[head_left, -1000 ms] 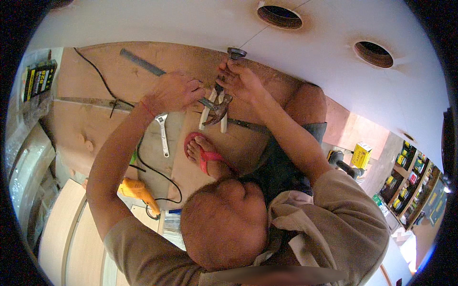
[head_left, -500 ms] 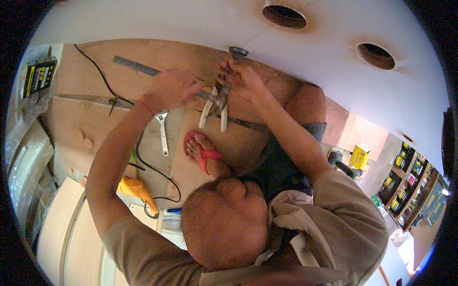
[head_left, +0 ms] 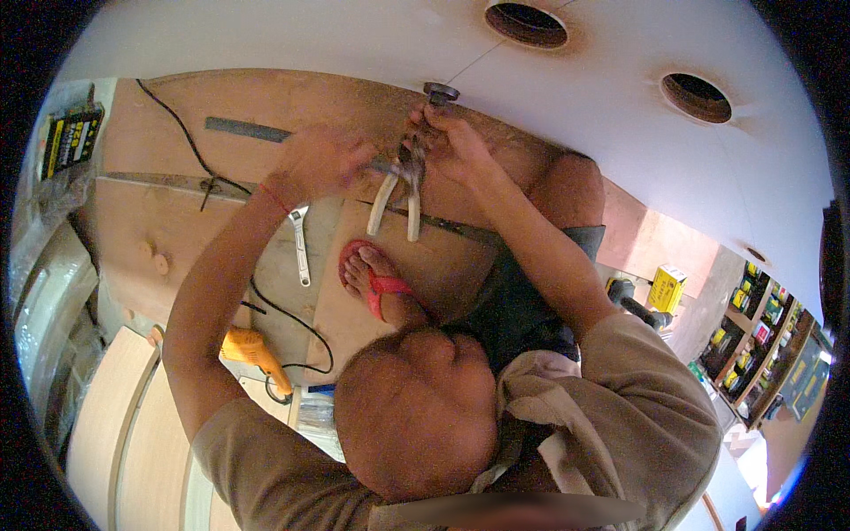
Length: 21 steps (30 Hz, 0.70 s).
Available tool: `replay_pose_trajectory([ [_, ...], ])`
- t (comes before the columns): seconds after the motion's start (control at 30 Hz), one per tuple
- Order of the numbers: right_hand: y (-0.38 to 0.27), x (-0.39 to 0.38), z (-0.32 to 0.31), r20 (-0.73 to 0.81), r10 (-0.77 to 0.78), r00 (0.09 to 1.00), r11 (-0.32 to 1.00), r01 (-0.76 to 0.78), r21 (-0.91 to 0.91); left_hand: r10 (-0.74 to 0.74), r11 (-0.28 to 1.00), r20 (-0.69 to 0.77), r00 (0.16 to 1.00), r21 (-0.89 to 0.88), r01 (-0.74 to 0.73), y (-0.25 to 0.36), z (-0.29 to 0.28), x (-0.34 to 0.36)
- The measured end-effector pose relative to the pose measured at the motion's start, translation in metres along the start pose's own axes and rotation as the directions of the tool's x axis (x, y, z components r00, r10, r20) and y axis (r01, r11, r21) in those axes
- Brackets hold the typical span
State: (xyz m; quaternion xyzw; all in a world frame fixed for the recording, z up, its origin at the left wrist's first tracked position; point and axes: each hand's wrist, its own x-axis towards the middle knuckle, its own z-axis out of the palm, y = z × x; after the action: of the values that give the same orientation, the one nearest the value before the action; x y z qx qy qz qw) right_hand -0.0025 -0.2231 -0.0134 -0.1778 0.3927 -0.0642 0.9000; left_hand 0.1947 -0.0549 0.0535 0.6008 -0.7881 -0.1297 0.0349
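Observation:
My left hand (head_left: 323,166), blurred by motion, is closed round a grey flat bar (head_left: 243,129). One end sticks out to the left; the other reaches the pliers. My right hand (head_left: 456,146) is wrapped round the head end of the pliers (head_left: 411,173), whose two pale handles hang toward me, spread apart. Just beyond its fingertips is a round dark metal disc-shaped piece (head_left: 441,92), close to the white panel. The fingers partly hide the jaws and whatever joins them to the disc.
A white panel (head_left: 354,40) with round holes rises at the far side. On the floor lie an adjustable wrench (head_left: 302,248), a yellow power tool (head_left: 255,356) and a black cord (head_left: 190,146). My foot in a red sandal (head_left: 382,281) is near the pliers. Shelves (head_left: 753,341) stand right.
My left hand and the grey bar have shifted slightly. The pliers' handles sit a little differently, while my right hand stays by the disc.

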Motion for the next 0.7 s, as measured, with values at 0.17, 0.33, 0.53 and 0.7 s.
replay_pose_trajectory([
  [0.17, 0.003, 0.005, -0.005, -0.021, -0.012, 1.0, 1.0, 0.012, -0.013, -0.107, 0.992, -0.083, 0.991, 0.054, 0.111, 0.003, 0.004, -0.003],
  [0.33, 0.002, 0.007, -0.008, -0.064, 0.007, 0.998, 0.999, -0.004, 0.048, 0.038, 0.999, -0.143, 0.989, 0.011, -0.037, 0.001, 0.002, -0.003],
  [0.53, 0.003, 0.007, -0.005, -0.004, -0.065, 0.998, 0.998, 0.065, 0.008, -0.199, 0.98, 0.002, 0.98, 0.005, 0.199, 0.011, 0.008, -0.012],
  [0.7, 0.002, -0.003, 0.004, 0.178, 0.004, 0.984, 0.963, -0.051, 0.263, -0.356, 0.928, 0.044, 0.933, -0.096, 0.359, 0.025, 0.025, -0.036],
])
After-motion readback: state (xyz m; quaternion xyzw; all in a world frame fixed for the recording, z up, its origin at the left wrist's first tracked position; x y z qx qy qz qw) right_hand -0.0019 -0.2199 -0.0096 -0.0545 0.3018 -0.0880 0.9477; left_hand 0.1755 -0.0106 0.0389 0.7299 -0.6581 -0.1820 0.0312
